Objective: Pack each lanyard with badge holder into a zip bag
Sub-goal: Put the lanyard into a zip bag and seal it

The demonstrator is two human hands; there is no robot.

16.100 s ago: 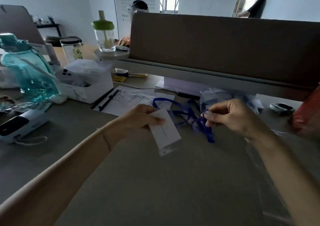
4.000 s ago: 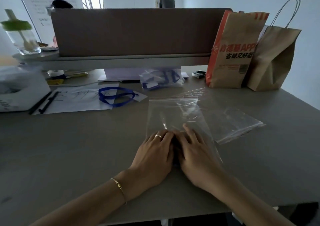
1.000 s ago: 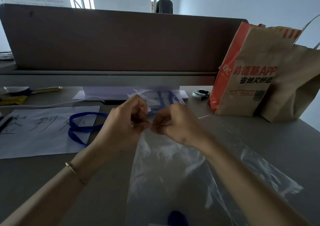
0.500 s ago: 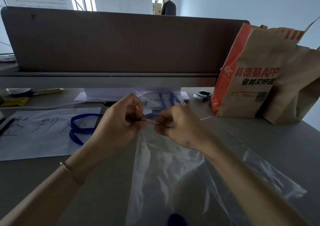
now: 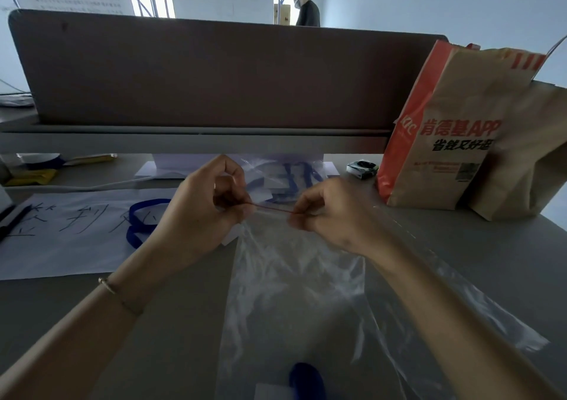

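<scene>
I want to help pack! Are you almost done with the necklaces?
Done: a pile of packed bags sits by the divider. In hand: a blue lanyard is inside the zip bag, and the left hand and right hand pinch its red zip strip. Left: one lanyard lies loose on the paper, and an empty bag waits.

Only one view is running, from the wearer's head. It is looking forward and down across the grey surface [image 5: 460,252], sitting close over both hands [image 5: 202,212] near mid-frame and facing the brown divider [image 5: 214,74] at the back. Its wide angle is bending the edges.
</scene>
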